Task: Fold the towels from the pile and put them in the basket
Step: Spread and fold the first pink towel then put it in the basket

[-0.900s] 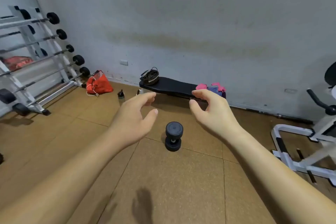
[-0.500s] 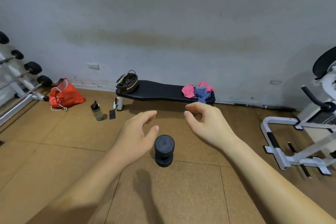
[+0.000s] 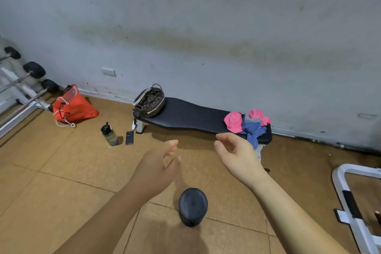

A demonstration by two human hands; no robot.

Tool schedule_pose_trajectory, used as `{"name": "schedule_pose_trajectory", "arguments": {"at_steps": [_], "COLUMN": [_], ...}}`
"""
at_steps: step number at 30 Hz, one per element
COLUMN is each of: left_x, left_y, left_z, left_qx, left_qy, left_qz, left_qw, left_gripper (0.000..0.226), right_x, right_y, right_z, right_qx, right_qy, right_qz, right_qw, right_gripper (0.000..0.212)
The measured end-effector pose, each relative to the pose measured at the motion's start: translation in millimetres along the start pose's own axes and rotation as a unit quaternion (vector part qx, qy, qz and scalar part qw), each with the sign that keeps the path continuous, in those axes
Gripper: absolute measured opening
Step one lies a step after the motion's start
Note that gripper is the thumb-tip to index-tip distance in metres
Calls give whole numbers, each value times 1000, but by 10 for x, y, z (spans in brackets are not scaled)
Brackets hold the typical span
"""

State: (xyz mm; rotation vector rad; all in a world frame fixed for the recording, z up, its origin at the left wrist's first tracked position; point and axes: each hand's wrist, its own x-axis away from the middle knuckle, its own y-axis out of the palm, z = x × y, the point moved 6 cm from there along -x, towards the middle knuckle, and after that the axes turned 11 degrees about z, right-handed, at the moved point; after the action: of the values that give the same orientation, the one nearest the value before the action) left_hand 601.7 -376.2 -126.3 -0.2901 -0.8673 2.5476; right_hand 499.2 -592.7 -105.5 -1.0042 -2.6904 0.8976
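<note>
The crumpled pile of pink and blue towels (image 3: 248, 123) sits heaped at the right end of the black padded bench (image 3: 191, 114), one blue corner spilling over the front edge. At the bench's opposite, left end rests the brown patterned fabric basket (image 3: 149, 100), tipped on its side, well apart from the pile. Both bare hands float in the air in front of the bench, holding nothing. The right hand (image 3: 240, 159) is the nearer one to the towels, just below and left of them, fingers (image 3: 223, 137) loosely curled and spread, thumb apart, no contact with the cloth. The left hand (image 3: 158, 168) hangs further left, fingers relaxed and parted, palm turned inward. Below and between the hands stands a black dumbbell (image 3: 192, 206) on end on the tan floor. Left of the bench's white leg lie a dark phone (image 3: 129, 137), a dark-capped water bottle (image 3: 109, 134), and a red drawstring bag (image 3: 73, 108) near the wall.
</note>
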Motion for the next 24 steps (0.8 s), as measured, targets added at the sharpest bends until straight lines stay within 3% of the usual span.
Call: {"name": "schedule_pose_trajectory", "arguments": {"at_steps": [6, 13, 19, 24], "left_x": [-1813, -3477, -4571, -5353], "left_y": [303, 878, 1787, 2640], "left_z": [-331, -132, 106, 146], "left_qx": [8, 15, 25, 3], "left_qy": [8, 25, 30, -8], "left_qz": [-34, -119, -162, -147], "left_qw": [999, 992, 986, 989], "left_gripper": [48, 48, 49, 48], "right_x": [-1539, -2899, -4000, -5016], "right_y": [576, 644, 491, 422], "right_z": [276, 530, 1145, 1880], "right_qx": [-2, -14, 1, 19], "right_qy": [42, 114, 137, 128], "right_qz": [12, 51, 51, 14], "right_qw": [999, 992, 989, 991], "right_gripper": [26, 29, 27, 17]}}
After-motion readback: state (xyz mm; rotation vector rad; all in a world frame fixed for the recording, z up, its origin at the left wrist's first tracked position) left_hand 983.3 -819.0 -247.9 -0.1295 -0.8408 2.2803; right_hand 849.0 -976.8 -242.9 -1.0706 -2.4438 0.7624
